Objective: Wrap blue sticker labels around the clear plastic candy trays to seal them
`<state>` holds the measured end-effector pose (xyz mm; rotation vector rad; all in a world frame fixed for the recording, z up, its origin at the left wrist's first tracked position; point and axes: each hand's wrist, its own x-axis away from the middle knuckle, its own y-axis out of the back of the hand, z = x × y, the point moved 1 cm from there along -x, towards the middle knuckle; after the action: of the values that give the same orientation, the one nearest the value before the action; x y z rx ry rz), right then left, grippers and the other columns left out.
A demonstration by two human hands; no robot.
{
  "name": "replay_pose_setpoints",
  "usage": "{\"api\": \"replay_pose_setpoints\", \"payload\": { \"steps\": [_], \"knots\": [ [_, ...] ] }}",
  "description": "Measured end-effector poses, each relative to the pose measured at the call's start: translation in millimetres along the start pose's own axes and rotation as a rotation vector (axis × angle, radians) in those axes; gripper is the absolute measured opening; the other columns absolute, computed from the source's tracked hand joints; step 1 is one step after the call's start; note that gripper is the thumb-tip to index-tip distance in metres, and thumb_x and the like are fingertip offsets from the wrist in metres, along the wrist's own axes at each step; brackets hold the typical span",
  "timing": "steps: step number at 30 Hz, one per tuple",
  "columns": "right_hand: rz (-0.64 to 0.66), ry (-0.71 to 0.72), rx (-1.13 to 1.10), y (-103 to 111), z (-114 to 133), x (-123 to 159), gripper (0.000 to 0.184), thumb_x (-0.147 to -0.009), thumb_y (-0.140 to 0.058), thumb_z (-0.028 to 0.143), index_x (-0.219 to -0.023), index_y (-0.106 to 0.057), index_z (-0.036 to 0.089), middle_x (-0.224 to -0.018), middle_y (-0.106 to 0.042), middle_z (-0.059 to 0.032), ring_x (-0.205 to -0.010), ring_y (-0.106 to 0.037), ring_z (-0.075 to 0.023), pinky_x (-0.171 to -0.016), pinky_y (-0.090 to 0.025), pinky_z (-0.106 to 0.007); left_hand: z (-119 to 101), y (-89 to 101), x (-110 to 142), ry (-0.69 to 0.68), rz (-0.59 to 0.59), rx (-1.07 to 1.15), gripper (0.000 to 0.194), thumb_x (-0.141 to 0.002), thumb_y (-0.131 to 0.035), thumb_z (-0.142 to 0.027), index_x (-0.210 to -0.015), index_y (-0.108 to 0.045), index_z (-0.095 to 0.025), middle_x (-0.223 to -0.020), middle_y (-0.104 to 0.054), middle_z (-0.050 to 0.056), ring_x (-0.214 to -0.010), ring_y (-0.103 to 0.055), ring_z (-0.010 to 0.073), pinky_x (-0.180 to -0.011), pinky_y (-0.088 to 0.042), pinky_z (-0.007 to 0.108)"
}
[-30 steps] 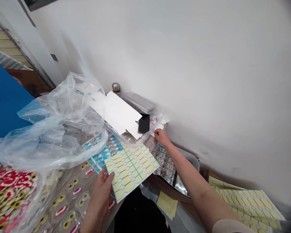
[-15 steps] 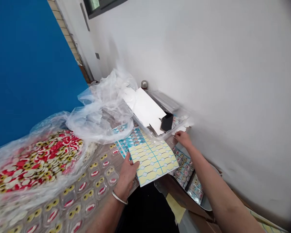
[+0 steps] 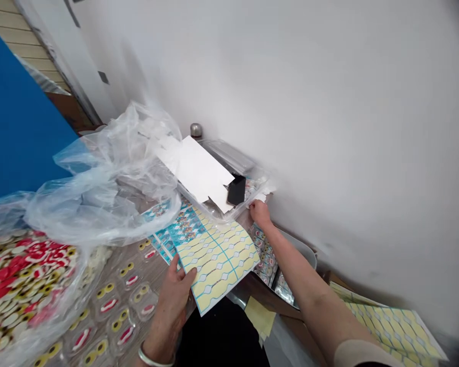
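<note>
My left hand [image 3: 175, 295] grips the near corner of a yellow sticker sheet [image 3: 218, 257] with a teal grid, thumb on top, and holds it over the table edge. My right hand [image 3: 259, 211] reaches far forward to the corner of a clear plastic tray [image 3: 240, 203] by the wall. Its fingers are curled against a small white piece at that corner. What exactly they pinch is too small to make out. A white card [image 3: 199, 173] and a small black box [image 3: 236, 190] lie on that tray.
A big crumpled clear plastic bag [image 3: 110, 188] covers the left of the table, over red and yellow eye-and-mouth pieces [image 3: 19, 275]. Blister sheets [image 3: 118, 306] lie by my left hand. A bin of small printed packs [image 3: 268, 260] stands under my right forearm. More yellow sheets [image 3: 393, 326] lie at right.
The camera has swung back to the right and down. My left hand still holds the yellow sheet. My right hand has stayed at the tray corner, shifted slightly closer to it.
</note>
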<state>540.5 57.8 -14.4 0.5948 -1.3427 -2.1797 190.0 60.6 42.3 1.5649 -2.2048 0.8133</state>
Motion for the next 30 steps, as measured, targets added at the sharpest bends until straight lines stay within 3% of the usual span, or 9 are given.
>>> {"api": "replay_pose_setpoints", "payload": {
  "steps": [6, 11, 14, 17, 21, 26, 30],
  "knots": [
    [-0.029, 0.009, -0.180, 10.3, -24.6, 1.7, 0.026, -0.087, -0.052, 0.016, -0.103, -0.073, 0.015, -0.102, -0.075, -0.0086, -0.096, -0.066, -0.0196, -0.087, -0.047, -0.028, -0.1, 3.5, -4.8, -0.009, -0.030, -0.041, 0.078, -0.083, -0.061, -0.001, -0.150, -0.031, -0.025, -0.102, -0.076, 0.011, -0.082, -0.075, 0.0230, -0.075, -0.062, 0.037],
    [-0.048, -0.120, -0.302, 7.4, -76.6, 31.8, 0.041, -0.096, -0.036, 0.024, -0.129, -0.059, 0.013, -0.116, -0.070, -0.0106, -0.099, -0.066, -0.0190, -0.086, -0.050, -0.030, -5.4, 15.7, -14.5, -0.047, -0.089, -0.112, 0.077, -0.084, -0.059, 0.001, -0.150, -0.032, -0.025, -0.101, -0.075, 0.010, -0.078, -0.075, 0.0186, -0.080, -0.061, 0.035],
    [0.078, -0.231, -0.326, -12.3, -110.9, 65.4, 0.032, -0.098, -0.045, 0.029, -0.121, -0.062, 0.014, -0.112, -0.070, -0.0085, -0.096, -0.066, -0.0185, -0.085, -0.052, -0.033, -9.7, 19.1, -18.4, -0.072, -0.108, -0.168, 0.073, -0.083, -0.059, 0.001, -0.148, -0.038, -0.026, -0.100, -0.075, 0.008, -0.077, -0.075, 0.0188, -0.080, -0.061, 0.038],
    [0.297, -0.338, -0.335, -41.0, -138.7, 100.0, 0.027, -0.094, -0.060, 0.034, -0.111, -0.063, 0.014, -0.108, -0.067, -0.0063, -0.092, -0.066, -0.0184, -0.081, -0.055, -0.037, -13.3, 20.6, -18.7, -0.080, -0.139, -0.212, 0.072, -0.082, -0.061, 0.000, -0.146, -0.042, -0.027, -0.101, -0.074, 0.008, -0.079, -0.075, 0.0202, -0.081, -0.061, 0.040],
    [0.521, -0.449, -0.351, -74.0, -168.4, 133.6, 0.032, -0.094, -0.060, 0.036, -0.119, -0.060, 0.015, -0.118, -0.062, -0.0074, -0.099, -0.064, -0.0215, -0.083, -0.056, -0.040, -15.6, 21.4, -16.9, -0.085, -0.170, -0.231, 0.073, -0.079, -0.064, -0.001, -0.145, -0.044, -0.027, -0.101, -0.074, 0.008, -0.081, -0.075, 0.0221, -0.081, -0.061, 0.041],
    [0.692, -0.535, -0.384, -92.9, -202.0, 158.2, 0.033, -0.094, -0.060, 0.035, -0.121, -0.059, 0.016, -0.119, -0.062, -0.0081, -0.100, -0.064, -0.0213, -0.084, -0.056, -0.041, -11.8, 22.5, -18.9, -0.092, -0.204, -0.274, 0.071, -0.079, -0.063, -0.001, -0.142, -0.047, -0.027, -0.098, -0.075, 0.008, -0.080, -0.075, 0.0224, -0.080, -0.062, 0.041],
    [0.807, -0.528, -0.395, -103.0, -213.1, 170.4, 0.031, -0.095, -0.059, 0.035, -0.119, -0.059, 0.015, -0.116, -0.063, -0.0077, -0.096, -0.064, -0.0197, -0.081, -0.056, -0.039, -9.5, 22.9, -21.2, -0.085, -0.225, -0.278, 0.069, -0.078, -0.065, -0.002, -0.140, -0.050, -0.028, -0.094, -0.075, 0.006, -0.078, -0.075, 0.0227, -0.078, -0.062, 0.041]
  ]
}}
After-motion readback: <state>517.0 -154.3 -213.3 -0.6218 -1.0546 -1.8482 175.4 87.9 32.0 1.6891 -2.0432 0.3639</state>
